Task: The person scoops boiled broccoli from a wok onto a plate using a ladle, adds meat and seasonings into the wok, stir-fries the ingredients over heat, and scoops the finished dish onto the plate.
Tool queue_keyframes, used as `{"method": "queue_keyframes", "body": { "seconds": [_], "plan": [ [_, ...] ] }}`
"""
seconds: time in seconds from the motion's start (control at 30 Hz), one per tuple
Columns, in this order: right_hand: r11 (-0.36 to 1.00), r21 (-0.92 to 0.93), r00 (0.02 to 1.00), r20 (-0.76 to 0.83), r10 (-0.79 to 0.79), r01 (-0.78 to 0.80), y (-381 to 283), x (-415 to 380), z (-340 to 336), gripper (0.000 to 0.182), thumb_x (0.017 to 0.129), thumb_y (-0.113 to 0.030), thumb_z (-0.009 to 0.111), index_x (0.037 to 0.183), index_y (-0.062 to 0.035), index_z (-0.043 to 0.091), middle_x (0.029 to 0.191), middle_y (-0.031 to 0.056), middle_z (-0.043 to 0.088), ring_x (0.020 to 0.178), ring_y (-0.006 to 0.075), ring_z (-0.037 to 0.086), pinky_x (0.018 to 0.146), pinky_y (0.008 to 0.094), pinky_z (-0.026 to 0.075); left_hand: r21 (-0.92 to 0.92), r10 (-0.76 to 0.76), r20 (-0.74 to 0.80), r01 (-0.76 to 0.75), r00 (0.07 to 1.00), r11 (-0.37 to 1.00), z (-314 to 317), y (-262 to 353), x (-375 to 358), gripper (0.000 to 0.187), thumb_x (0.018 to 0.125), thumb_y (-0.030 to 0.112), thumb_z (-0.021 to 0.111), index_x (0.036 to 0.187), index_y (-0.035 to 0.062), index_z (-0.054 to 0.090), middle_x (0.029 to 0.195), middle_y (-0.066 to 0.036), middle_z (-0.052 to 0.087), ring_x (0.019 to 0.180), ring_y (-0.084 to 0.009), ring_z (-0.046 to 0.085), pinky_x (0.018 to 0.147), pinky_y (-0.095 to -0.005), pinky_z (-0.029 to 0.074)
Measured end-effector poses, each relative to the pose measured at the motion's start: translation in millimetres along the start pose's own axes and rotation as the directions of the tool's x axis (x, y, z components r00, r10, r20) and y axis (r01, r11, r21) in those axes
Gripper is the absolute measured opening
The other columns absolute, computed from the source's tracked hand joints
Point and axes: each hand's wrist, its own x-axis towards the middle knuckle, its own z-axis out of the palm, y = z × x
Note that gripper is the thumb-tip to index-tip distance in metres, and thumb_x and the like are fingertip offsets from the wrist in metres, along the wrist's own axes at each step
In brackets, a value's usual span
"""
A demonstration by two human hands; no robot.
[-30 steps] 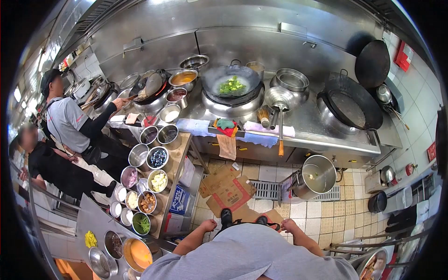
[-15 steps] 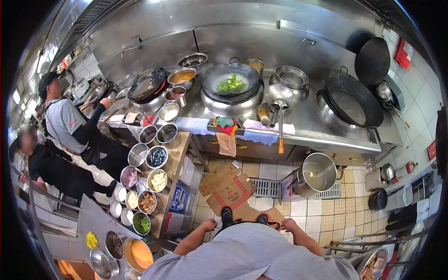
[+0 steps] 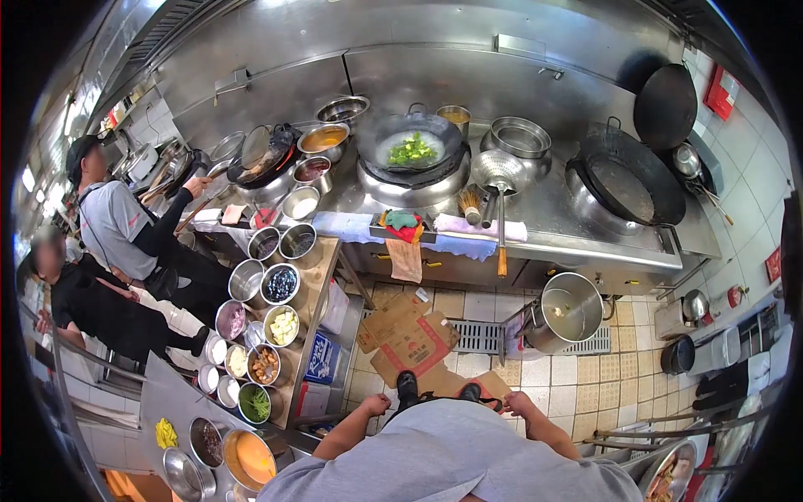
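Observation:
My left hand [image 3: 375,405] hangs beside my body with its fingers curled in, and nothing shows in it. On the other side my right hand [image 3: 519,405] is held low in the same way, fingers curled and no object visible. Both are apart from the counter. In front of me, a wok [image 3: 413,125] on the middle burner holds green vegetables [image 3: 413,150] in pale, steaming liquid. A perforated strainer ladle [image 3: 499,167] lies right of it with its wooden handle toward me, next to a bamboo brush [image 3: 469,202].
Steel bowls of ingredients, one with green leaves [image 3: 255,402], crowd the left side table [image 3: 320,276]. A tall pot [image 3: 571,311] stands right, near the floor drain [image 3: 477,336]. Flattened cardboard [image 3: 410,341] lies underfoot. Another wok [image 3: 623,180] sits right. Two people are at left, one at a burner.
The view has shifted very slightly. The person in grey at left has moved an arm a little at the burner. Both my hands stay where they were.

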Motion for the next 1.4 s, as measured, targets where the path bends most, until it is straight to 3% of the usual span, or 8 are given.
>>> {"method": "queue_keyframes", "body": {
  "seconds": [0.07, 0.27, 0.4, 0.47, 0.6, 1.0, 1.1, 1.4],
  "plan": [
    [0.874, 0.424, 0.968, 0.026, 0.250, -0.237, -6, 2, 1, 0.032, 0.088, -0.012, 0.042, 0.119, -0.0064, 0.047, 0.097, 0.0136, 0.059, 0.082, 0.0284, 0.062, 0.062, 0.0426, 0.049, 0.177, 0.009, 0.066, -0.020, 0.998, 0.984, -1, 0, 4, 0.033, 0.083, 0.035, 0.049, 0.090, 0.0064, 0.066, 0.078, -0.012, 0.067, 0.068, -0.0234, 0.065, 0.070, -0.0365, 0.050],
    [0.826, 0.501, 0.940, -0.066, 0.334, -0.258, -18, -4, -1, 0.022, 0.088, -0.010, 0.041, 0.101, -0.0033, 0.058, 0.085, 0.0094, 0.065, 0.070, 0.0229, 0.065, 0.051, 0.0342, 0.050, 0.692, 0.207, 0.276, -0.343, 0.939, 0.635, -1, -5, 19, 0.034, 0.084, 0.034, 0.050, 0.093, 0.0066, 0.067, 0.097, -0.010, 0.066, 0.092, -0.0243, 0.062, 0.082, -0.0374, 0.048],
    [0.802, 0.540, 0.936, -0.069, 0.344, -0.255, -18, -9, -2, 0.022, 0.088, -0.010, 0.042, 0.100, -0.0035, 0.058, 0.085, 0.0095, 0.065, 0.069, 0.0234, 0.066, 0.052, 0.0350, 0.051, 0.278, 0.033, 0.103, -0.061, 0.994, 0.959, -9, 11, -5, 0.045, 0.082, 0.039, 0.057, 0.114, 0.0079, 0.059, 0.110, -0.014, 0.061, 0.101, -0.0285, 0.059, 0.087, -0.0373, 0.046],
    [0.970, -0.061, 0.972, -0.025, -0.235, 0.233, 33, 19, 4, 0.021, 0.088, -0.010, 0.042, 0.098, -0.0034, 0.058, 0.087, 0.0105, 0.065, 0.072, 0.0238, 0.066, 0.054, 0.0365, 0.051, 0.248, -0.060, -0.008, 0.060, 0.998, 0.967, -4, 13, -11, 0.068, 0.077, 0.044, 0.063, 0.132, 0.0100, 0.041, 0.118, -0.019, 0.056, 0.108, -0.0325, 0.054, 0.092, -0.0373, 0.043],
    [0.830, 0.509, 0.960, -0.026, 0.280, -0.228, -6, 2, 2, 0.024, 0.089, -0.013, 0.043, 0.111, -0.0073, 0.051, 0.090, 0.0107, 0.062, 0.073, 0.0235, 0.063, 0.060, 0.0418, 0.048, 0.131, -0.027, 0.049, 0.020, 0.998, 0.991, -3, 2, -3, 0.085, 0.074, 0.050, 0.065, 0.139, 0.0098, 0.027, 0.122, -0.021, 0.052, 0.112, -0.0334, 0.052, 0.094, -0.0378, 0.041],
    [0.819, 0.523, 0.953, -0.040, 0.301, -0.237, 12, 16, -2, 0.025, 0.090, -0.014, 0.041, 0.109, -0.0045, 0.055, 0.088, 0.0129, 0.064, 0.069, 0.0231, 0.063, 0.052, 0.0361, 0.049, 0.019, -0.025, -0.034, 0.026, 0.999, 0.999, -5, 5, -3, 0.072, 0.077, 0.037, 0.066, 0.134, 0.0048, 0.036, 0.089, -0.019, 0.065, 0.073, -0.0252, 0.064, 0.071, -0.0351, 0.049],
    [0.997, 0.035, 0.997, -0.047, -0.064, 0.065, 25, 21, -4, 0.029, 0.081, -0.013, 0.052, 0.110, -0.0068, 0.052, 0.090, 0.0126, 0.062, 0.079, 0.0245, 0.061, 0.061, 0.0429, 0.049, 0.034, -0.027, -0.080, 0.030, 0.996, 0.999, -8, 9, -6, 0.053, 0.081, 0.043, 0.059, 0.118, 0.0046, 0.055, 0.086, -0.016, 0.067, 0.074, -0.0244, 0.064, 0.072, -0.0348, 0.049],
    [0.831, 0.496, 0.945, -0.058, 0.323, -0.254, -11, 2, -5, 0.022, 0.086, -0.019, 0.050, 0.105, -0.0074, 0.053, 0.088, 0.0102, 0.061, 0.075, 0.0225, 0.060, 0.060, 0.0405, 0.048, 0.376, 0.123, -0.004, -0.113, 0.992, 0.920, -15, 4, -3, 0.050, 0.087, 0.053, 0.042, 0.076, 0.0138, 0.072, 0.084, -0.014, 0.066, 0.082, -0.0315, 0.062, 0.078, -0.0403, 0.048]
  ]
}}
